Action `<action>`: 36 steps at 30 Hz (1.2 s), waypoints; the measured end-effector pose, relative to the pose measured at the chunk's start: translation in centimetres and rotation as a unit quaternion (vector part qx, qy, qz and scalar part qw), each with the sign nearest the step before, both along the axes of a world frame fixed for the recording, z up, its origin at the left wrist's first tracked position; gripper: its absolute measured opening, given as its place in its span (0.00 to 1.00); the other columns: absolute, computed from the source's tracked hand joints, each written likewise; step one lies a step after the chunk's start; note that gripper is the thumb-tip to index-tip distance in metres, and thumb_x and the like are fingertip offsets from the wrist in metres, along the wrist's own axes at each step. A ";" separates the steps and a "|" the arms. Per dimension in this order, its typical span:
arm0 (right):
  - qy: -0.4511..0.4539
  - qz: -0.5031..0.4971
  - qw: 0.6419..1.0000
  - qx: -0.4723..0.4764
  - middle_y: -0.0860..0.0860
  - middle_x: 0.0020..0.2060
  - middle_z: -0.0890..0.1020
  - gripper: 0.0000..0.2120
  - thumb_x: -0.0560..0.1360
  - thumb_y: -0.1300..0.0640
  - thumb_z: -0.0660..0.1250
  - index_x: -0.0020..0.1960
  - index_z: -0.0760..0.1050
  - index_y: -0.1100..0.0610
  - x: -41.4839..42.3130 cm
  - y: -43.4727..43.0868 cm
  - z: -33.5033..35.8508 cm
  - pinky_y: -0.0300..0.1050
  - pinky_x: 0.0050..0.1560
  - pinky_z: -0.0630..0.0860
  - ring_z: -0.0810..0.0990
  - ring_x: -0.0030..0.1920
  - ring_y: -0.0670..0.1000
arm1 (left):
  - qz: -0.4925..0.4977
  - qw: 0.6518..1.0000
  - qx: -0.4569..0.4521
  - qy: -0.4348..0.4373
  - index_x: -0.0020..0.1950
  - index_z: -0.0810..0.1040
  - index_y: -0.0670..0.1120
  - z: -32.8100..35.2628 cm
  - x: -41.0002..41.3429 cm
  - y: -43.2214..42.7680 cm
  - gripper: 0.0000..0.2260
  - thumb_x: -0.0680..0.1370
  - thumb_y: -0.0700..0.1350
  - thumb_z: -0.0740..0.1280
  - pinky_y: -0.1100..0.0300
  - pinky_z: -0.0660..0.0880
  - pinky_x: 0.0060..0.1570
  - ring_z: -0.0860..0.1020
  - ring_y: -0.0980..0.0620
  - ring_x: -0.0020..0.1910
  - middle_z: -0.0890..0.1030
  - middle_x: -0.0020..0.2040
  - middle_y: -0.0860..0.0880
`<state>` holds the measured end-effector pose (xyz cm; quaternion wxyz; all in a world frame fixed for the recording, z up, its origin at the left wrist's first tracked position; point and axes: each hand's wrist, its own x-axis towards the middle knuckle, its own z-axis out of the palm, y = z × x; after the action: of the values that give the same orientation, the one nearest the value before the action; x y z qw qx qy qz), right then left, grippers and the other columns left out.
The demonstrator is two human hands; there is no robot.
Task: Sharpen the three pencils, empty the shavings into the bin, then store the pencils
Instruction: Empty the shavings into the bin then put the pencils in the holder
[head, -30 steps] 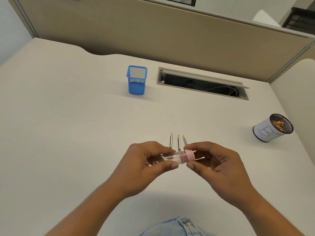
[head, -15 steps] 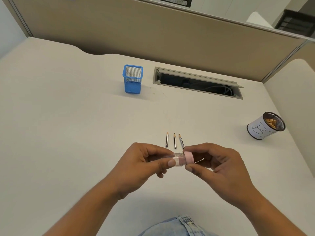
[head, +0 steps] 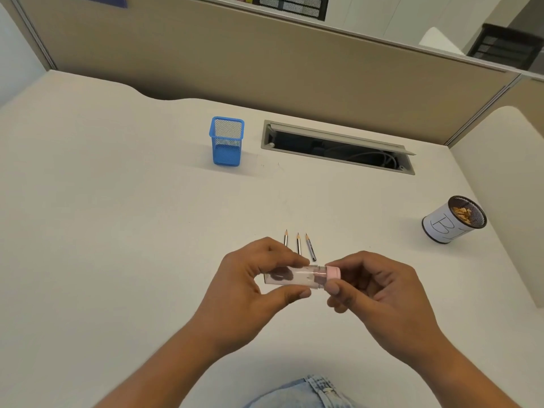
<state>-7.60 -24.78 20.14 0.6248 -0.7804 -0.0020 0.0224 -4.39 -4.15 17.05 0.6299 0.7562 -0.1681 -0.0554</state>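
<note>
I hold a sharpener sideways above the desk: a clear shavings tube (head: 297, 277) with dark dust inside, in my left hand (head: 253, 287), and a pink cap (head: 333, 272) pinched by my right hand (head: 379, 298). Cap and tube are still joined. Three short pencils (head: 298, 244) lie side by side just beyond my fingers, tips pointing away. The round bin (head: 450, 220), wrapped in white paper and holding shavings, stands at the far right. A blue mesh pencil cup (head: 226, 141) stands empty at the back.
An open cable trough (head: 338, 148) runs along the back of the white desk (head: 117, 231), right of the blue cup. A beige partition (head: 265, 63) closes off the far side, and a lower desk edge drops off past the bin.
My hands have shifted slightly on the sharpener, and more of the clear tube now shows between them. The pencils, cup and bin have stayed put.
</note>
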 end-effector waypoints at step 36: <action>-0.020 0.066 0.990 -0.121 0.47 0.47 0.86 0.15 0.71 0.65 0.76 0.53 0.82 0.49 0.8 -2.1 -2.7 0.40 0.45 0.82 0.85 0.48 0.53 | 0.039 0.996 0.076 -0.041 0.50 0.86 0.56 -2.0 0.3 -1.6 0.12 0.68 0.48 0.79 0.69 0.74 0.38 0.81 0.55 0.43 0.82 0.43 0.59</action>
<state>-6.80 -26.89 17.47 0.5231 -0.8486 -0.0628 0.0480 -4.04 -5.75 15.10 0.5652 0.8093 -0.1596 -0.0122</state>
